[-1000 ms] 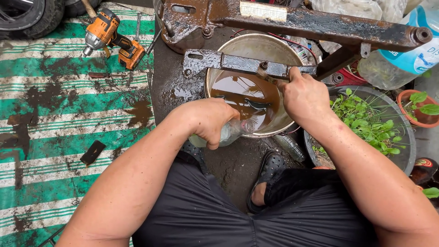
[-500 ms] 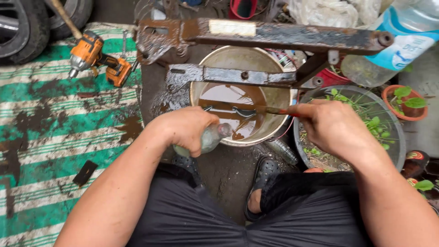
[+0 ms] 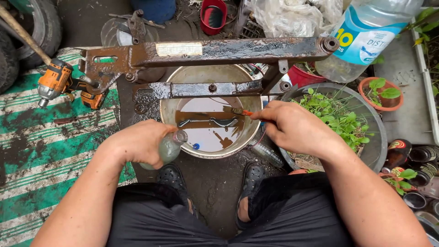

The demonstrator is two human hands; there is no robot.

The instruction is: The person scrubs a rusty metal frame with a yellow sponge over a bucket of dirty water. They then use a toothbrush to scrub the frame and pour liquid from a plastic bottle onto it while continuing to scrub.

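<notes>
A rusty, wet metal frame part [image 3: 215, 52] lies across a round metal basin [image 3: 171, 119] that holds brown liquid. My left hand [image 3: 137, 142] grips a small clear bottle [image 3: 170, 147], tilted with its neck toward the basin's near rim. My right hand [image 3: 292, 128] holds a small brush with an orange handle [image 3: 238, 111], its bristles just over the liquid under the frame's lower bar [image 3: 201, 89].
An orange cordless impact driver [image 3: 57, 82] lies on a dirty green-and-white striped mat [image 3: 41, 151] at left. A tub of green plants [image 3: 361, 123] sits at right, a large plastic water bottle [image 3: 361, 36] behind it. A tyre [image 3: 11, 50] is at far left.
My right hand has pulled back from the frame's lower bar and now holds the brush over the liquid. My left hand stays on the bottle by the basin's near rim. The view has shifted.
</notes>
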